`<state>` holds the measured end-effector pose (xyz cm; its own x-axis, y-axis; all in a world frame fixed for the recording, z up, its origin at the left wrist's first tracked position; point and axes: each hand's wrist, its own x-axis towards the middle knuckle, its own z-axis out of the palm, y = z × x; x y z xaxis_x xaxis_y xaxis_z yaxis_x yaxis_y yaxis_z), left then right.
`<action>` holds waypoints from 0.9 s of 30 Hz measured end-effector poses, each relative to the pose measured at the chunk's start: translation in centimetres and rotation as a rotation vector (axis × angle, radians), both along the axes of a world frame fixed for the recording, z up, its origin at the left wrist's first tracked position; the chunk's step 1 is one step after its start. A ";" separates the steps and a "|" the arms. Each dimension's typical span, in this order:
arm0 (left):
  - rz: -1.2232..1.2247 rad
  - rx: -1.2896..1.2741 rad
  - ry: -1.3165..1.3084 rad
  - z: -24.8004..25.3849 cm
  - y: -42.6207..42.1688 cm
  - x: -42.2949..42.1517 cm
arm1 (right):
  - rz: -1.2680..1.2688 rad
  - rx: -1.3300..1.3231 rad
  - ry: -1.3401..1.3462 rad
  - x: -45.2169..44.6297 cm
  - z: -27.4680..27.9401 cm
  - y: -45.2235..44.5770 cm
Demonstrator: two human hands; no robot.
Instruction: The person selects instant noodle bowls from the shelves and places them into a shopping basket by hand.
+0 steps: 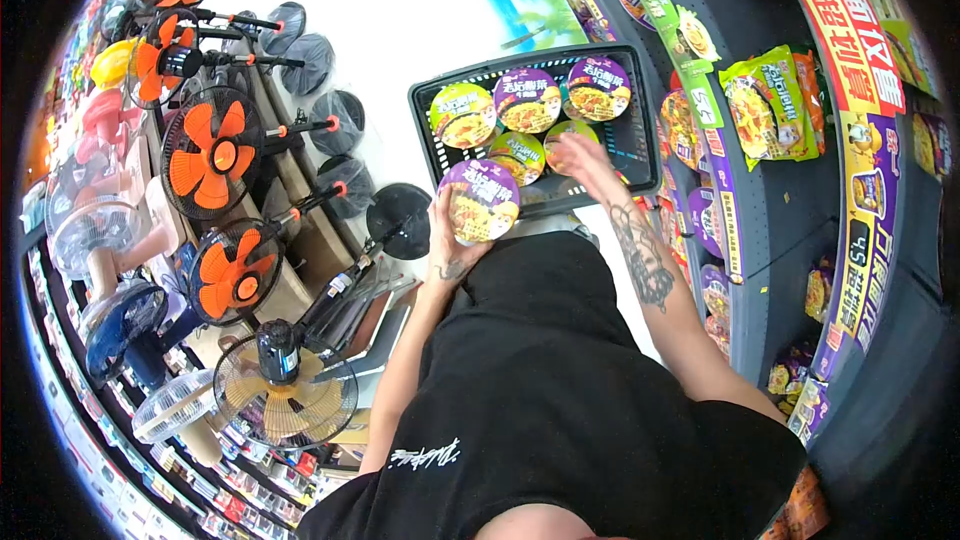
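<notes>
My left hand (442,245) grips a purple-lidded instant noodle cup (484,202) by its side, just outside the near left edge of the black shopping basket (530,54). Over the basket's near part, my right hand (585,164) has its fingers stretched out beside a green-lidded noodle cup (568,130), partly covering it; whether they touch is unclear. Another green-lidded cup (517,157) lies to the left of that one. Along the far side are a green-lidded cup (463,115) and two purple-lidded cups (528,100), (598,90).
Shelves (745,210) with noodle packs and price strips run along the right. Bagged noodles (768,105) hang over a shelf edge. On the left stand several fans with orange blades (212,155), their round bases (400,220) reaching toward the white floor (380,0).
</notes>
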<state>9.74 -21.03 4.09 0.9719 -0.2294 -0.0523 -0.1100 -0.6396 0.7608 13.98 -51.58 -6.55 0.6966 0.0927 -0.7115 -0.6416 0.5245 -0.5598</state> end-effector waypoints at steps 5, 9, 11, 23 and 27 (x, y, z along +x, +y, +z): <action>-0.007 -0.023 -0.020 -1.9 -1.0 1.0 | 0.429 -0.146 -0.116 -0.5 6.0 7.7; -0.040 0.235 -0.001 -2.7 -0.7 1.7 | 0.517 -0.205 -0.163 0.0 2.3 9.2; -0.064 0.311 0.016 -2.6 -0.2 2.2 | 0.485 -0.110 -0.095 0.9 2.9 9.5; -0.213 0.517 0.166 -4.6 2.0 0.8 | 0.658 -0.689 -0.389 0.6 -3.7 11.8; -0.267 0.645 0.067 -5.5 2.3 0.4 | 0.640 -0.682 -0.332 1.1 -4.1 12.3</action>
<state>10.14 -18.73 -1.44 0.8766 -0.3626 -0.3165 -0.2922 -0.9235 0.2487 15.10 -39.32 -10.69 0.8317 0.1642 -0.5304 -0.4477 -0.3669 -0.8155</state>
